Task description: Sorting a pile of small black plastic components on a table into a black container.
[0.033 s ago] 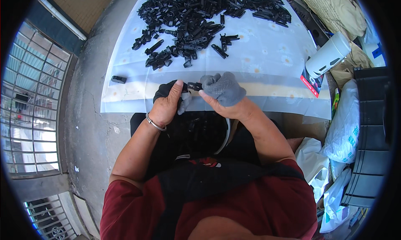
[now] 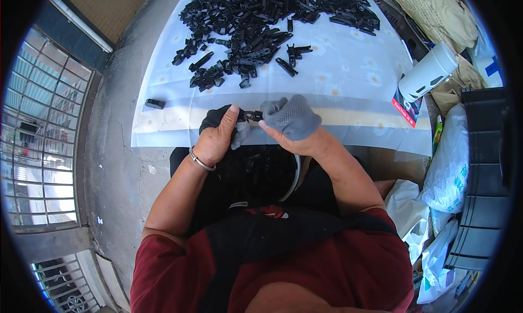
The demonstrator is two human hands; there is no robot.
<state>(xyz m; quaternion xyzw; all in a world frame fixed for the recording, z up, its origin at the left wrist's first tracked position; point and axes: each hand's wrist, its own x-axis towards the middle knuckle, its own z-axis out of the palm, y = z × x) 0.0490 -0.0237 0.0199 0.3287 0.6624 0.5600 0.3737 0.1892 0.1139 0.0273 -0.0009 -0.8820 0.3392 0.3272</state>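
Observation:
Between my two hands is a small black plastic piece [image 2: 253, 116] with a hole or slot in it, held just above the table's near edge. My left hand [image 2: 219, 128], in a partly black and grey covering with the thumb bare, is closed at the piece's left end. My right hand [image 2: 291, 121], in a grey dotted glove with the thumb bare, pinches its right end. Their fingers hide the ends of the piece. Farther off lies a large heap of similar black plastic pieces [image 2: 245, 18] on the white flowered tablecloth [image 2: 338, 67].
One black piece [image 2: 155, 103] lies apart at the table's left. A white cup-like cylinder [image 2: 429, 72] leans at the right edge over a red and black card [image 2: 407, 107]. White plastic bags [image 2: 448, 160] and a dark ridged crate [image 2: 482, 176] stand to the right.
The black piece between my fingertips sits very slightly lower. Both hands have hardly moved.

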